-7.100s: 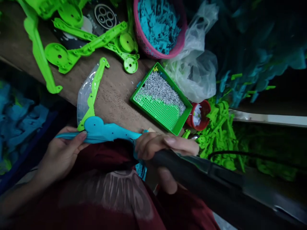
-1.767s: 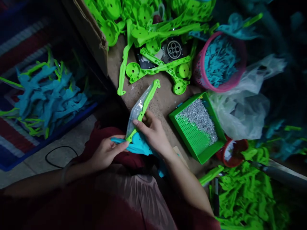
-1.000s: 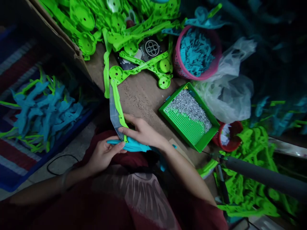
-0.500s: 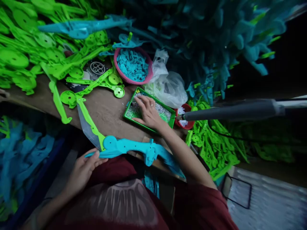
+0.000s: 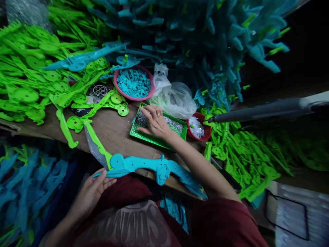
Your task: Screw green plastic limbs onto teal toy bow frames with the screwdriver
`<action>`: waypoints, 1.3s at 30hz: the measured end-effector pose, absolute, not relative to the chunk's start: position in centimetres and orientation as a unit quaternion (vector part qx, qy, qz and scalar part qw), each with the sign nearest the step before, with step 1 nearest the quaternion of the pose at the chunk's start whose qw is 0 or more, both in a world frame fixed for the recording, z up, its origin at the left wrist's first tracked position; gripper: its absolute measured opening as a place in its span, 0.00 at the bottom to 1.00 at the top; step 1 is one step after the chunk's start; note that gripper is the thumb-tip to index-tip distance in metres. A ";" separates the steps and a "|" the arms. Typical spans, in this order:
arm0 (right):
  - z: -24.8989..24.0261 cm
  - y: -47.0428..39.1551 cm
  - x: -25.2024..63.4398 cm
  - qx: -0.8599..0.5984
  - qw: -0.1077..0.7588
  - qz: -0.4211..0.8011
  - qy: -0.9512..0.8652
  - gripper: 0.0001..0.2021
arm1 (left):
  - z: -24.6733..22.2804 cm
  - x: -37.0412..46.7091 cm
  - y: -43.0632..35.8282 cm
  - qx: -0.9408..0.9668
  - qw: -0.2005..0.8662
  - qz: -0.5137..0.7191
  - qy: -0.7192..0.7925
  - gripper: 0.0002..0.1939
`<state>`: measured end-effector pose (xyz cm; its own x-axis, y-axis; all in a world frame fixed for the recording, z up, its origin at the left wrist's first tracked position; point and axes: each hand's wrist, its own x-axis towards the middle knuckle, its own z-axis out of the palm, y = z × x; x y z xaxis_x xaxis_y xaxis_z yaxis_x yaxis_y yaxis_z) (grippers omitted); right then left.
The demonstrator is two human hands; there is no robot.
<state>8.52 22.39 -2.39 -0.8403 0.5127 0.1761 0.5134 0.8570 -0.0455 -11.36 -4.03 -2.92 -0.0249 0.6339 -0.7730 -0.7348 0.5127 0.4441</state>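
Blue plastic makes up the long, curved piece (image 5: 144,163) stretched along the near edge of the bench (image 5: 117,137), in front of the person's shirt. Its long axis runs roughly left to right, the narrow left tip at the left hand (image 5: 93,188) and the broader right end slanting towards the person, beside the right forearm. From near its left end a lime-green arm (image 5: 98,141) points away and leftward, a clear sheet (image 5: 94,147) along its outer side. The left thumb and fingers are closed on the blue tip, pinching it. The right hand (image 5: 156,125) is over the green tray (image 5: 151,141) of small silvery bits (image 5: 171,124), thumb spread wide from the bent fingers; whether the fingertips touch the bits cannot be told.
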 end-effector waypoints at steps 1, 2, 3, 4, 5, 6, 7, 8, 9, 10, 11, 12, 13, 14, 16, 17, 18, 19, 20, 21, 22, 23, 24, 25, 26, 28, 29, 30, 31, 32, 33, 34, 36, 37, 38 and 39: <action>-1.8 21.7 9.2 -0.255 0.095 0.011 -0.962 0.30 | -2.9 -11.3 -4.0 -0.050 0.700 0.492 0.515 0.20; -1.3 20.7 10.2 -0.243 0.107 0.023 -0.964 0.27 | -2.8 -11.3 -3.9 -0.051 0.703 0.493 0.510 0.19; -0.7 19.2 11.4 -0.241 0.130 0.031 -0.961 0.23 | -2.8 -11.3 -3.9 -0.052 0.703 0.496 0.507 0.19; -0.2 17.4 12.9 -0.263 0.173 0.034 -0.949 0.18 | -2.8 -11.2 -3.9 -0.055 0.702 0.499 0.505 0.18; 0.2 15.5 14.6 -0.312 0.236 0.034 -0.920 0.16 | -2.8 -11.3 -3.9 -0.060 0.703 0.499 0.504 0.18; 0.4 13.5 16.4 -0.391 0.311 0.034 -0.866 0.12 | -2.8 -11.3 -3.9 -0.065 0.705 0.497 0.502 0.18; 0.5 11.7 18.2 -0.495 0.394 0.030 -0.774 0.09 | -2.9 -11.4 -3.9 -0.073 0.708 0.494 0.499 0.19; 0.6 10.2 19.8 -0.577 0.449 0.031 -0.682 0.10 | -2.9 -11.5 -4.0 -0.082 0.714 0.490 0.494 0.20; 0.6 9.2 21.2 -0.613 0.458 0.037 -0.643 0.11 | -3.1 -11.6 -4.0 -0.089 0.720 0.487 0.486 0.20; 0.6 8.6 22.3 -0.650 0.471 0.045 -0.595 0.12 | -3.2 -11.7 -4.1 -0.093 0.727 0.485 0.477 0.21; 0.7 8.5 23.1 -0.671 0.479 0.056 -0.564 0.14 | -3.4 -11.8 -4.1 -0.093 0.731 0.487 0.470 0.22; 0.8 8.7 23.6 -0.681 0.488 0.069 -0.542 0.19 | -3.6 -11.8 -4.2 -0.088 0.731 0.491 0.466 0.22; 1.0 9.3 23.8 -0.683 0.503 0.085 -0.523 0.23 | -3.7 -11.8 -4.2 -0.079 0.725 0.499 0.468 0.22; 1.4 10.0 23.8 -0.674 0.518 0.108 -0.516 0.27 | -3.8 -11.8 -4.2 -0.068 0.715 0.508 0.476 0.22; 2.6 11.7 23.0 -0.617 0.536 0.177 -0.548 0.32 | -3.8 -11.6 -4.0 -0.046 0.693 0.521 0.496 0.22; 3.3 12.5 22.3 -0.578 0.543 0.212 -0.571 0.33 | -3.8 -11.5 -4.0 -0.039 0.687 0.523 0.503 0.22; 4.1 13.3 21.4 -0.539 0.554 0.237 -0.589 0.33 | -3.7 -11.4 -3.9 -0.035 0.684 0.524 0.507 0.23; 4.9 14.1 20.2 -0.508 0.570 0.248 -0.596 0.31 | -3.7 -11.3 -3.8 -0.031 0.681 0.524 0.510 0.23; 5.6 14.7 18.8 -0.488 0.585 0.252 -0.597 0.29 | -3.7 -11.2 -3.8 -0.027 0.680 0.524 0.512 0.24; 6.1 15.3 17.2 -0.474 0.598 0.253 -0.595 0.26 | -3.9 -11.1 -3.9 -0.021 0.680 0.524 0.513 0.25; 6.3 15.9 15.4 -0.464 0.606 0.259 -0.591 0.23 | -4.1 -11.1 -4.0 -0.012 0.680 0.523 0.515 0.25; 6.3 16.4 13.6 -0.459 0.605 0.277 -0.588 0.22 | -4.4 -11.1 -4.1 -0.002 0.679 0.520 0.518 0.26; 5.9 16.8 11.6 -0.454 0.600 0.300 -0.587 0.20 | -4.9 -11.1 -4.3 0.010 0.680 0.514 0.524 0.26; 5.3 17.2 9.8 -0.451 0.589 0.325 -0.587 0.19 | -5.3 -11.1 -4.5 0.023 0.680 0.505 0.531 0.25; 4.4 17.4 8.0 -0.451 0.574 0.345 -0.590 0.18 | -5.8 -11.1 -4.7 0.036 0.680 0.494 0.541 0.25; 2.4 17.7 5.2 -0.457 0.544 0.360 -0.605 0.19 | -6.6 -11.2 -5.1 0.064 0.681 0.470 0.557 0.25; 1.4 17.6 4.2 -0.459 0.533 0.358 -0.615 0.21 | -6.9 -11.2 -5.3 0.078 0.682 0.459 0.563 0.25; 0.5 17.5 3.5 -0.458 0.525 0.353 -0.624 0.23 | -7.1 -11.3 -5.5 0.089 0.683 0.450 0.569 0.25; -0.2 17.4 3.0 -0.455 0.523 0.348 -0.631 0.23 | -7.2 -11.3 -5.6 0.097 0.682 0.443 0.574 0.25; -0.8 17.3 2.8 -0.451 0.523 0.344 -0.636 0.23 | -7.3 -11.3 -5.7 0.101 0.682 0.436 0.578 0.24; -1.2 17.3 2.7 -0.446 0.522 0.342 -0.642 0.23 | -7.4 -11.4 -5.8 0.099 0.682 0.432 0.582 0.24; -1.4 17.2 2.7 -0.444 0.516 0.340 -0.649 0.22 | -7.4 -11.4 -5.8 0.096 0.683 0.430 0.582 0.23; -1.8 17.2 2.9 -0.445 0.491 0.343 -0.665 0.23 | -7.4 -11.4 -5.9 0.089 0.690 0.433 0.573 0.23; -1.9 17.2 3.0 -0.449 0.474 0.347 -0.673 0.24 | -7.4 -11.4 -5.9 0.086 0.694 0.435 0.567 0.22; -2.1 17.2 3.1 -0.453 0.460 0.354 -0.677 0.24 | -7.3 -11.4 -5.9 0.082 0.697 0.437 0.562 0.21; -2.2 17.2 3.2 -0.454 0.453 0.363 -0.676 0.25 | -7.3 -11.4 -5.9 0.077 0.699 0.438 0.560 0.21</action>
